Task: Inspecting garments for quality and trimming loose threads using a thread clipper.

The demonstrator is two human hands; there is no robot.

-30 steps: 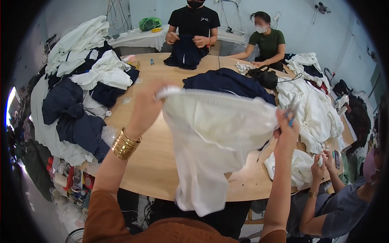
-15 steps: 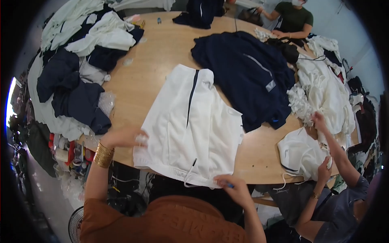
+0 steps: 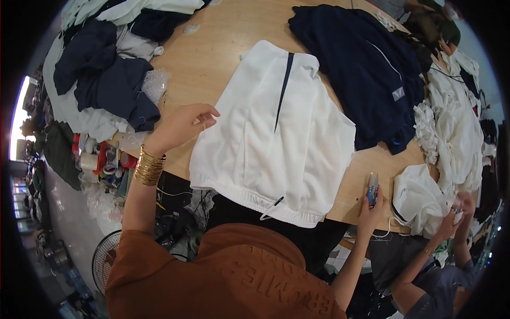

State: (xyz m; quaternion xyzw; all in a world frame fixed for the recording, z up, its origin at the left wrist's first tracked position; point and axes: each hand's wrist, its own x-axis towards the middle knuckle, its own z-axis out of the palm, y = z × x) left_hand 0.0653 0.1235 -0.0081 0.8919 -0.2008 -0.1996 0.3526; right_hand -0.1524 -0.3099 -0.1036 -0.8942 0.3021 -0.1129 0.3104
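A white garment with an elastic waistband, probably shorts [image 3: 265, 143], lies spread on the table with its waistband toward me. A narrow navy strip runs down its middle. At the waistband a white drawstring with a dark tip [image 3: 272, 208] hangs out. My left hand [image 3: 183, 125], with gold bangles at the wrist, hovers by the garment's left edge, fingers apart and holding nothing; contact with the cloth is unclear. Right of the garment, my right hand [image 3: 370, 212] is closed around blue thread snips [image 3: 373, 189], blades pointing away from me.
A navy garment [image 3: 361, 80] lies beyond, at the right. Dark and white clothes [image 3: 111, 80] are heaped at the left. A co-worker's hands [image 3: 451, 218] handle a white garment [image 3: 417, 196] at the right. A fan [image 3: 103, 260] stands below the table.
My right hand has left the waistband and moved right, with the blue snips now plainly showing. My left hand has risen along the garment's left edge. The view has shifted.
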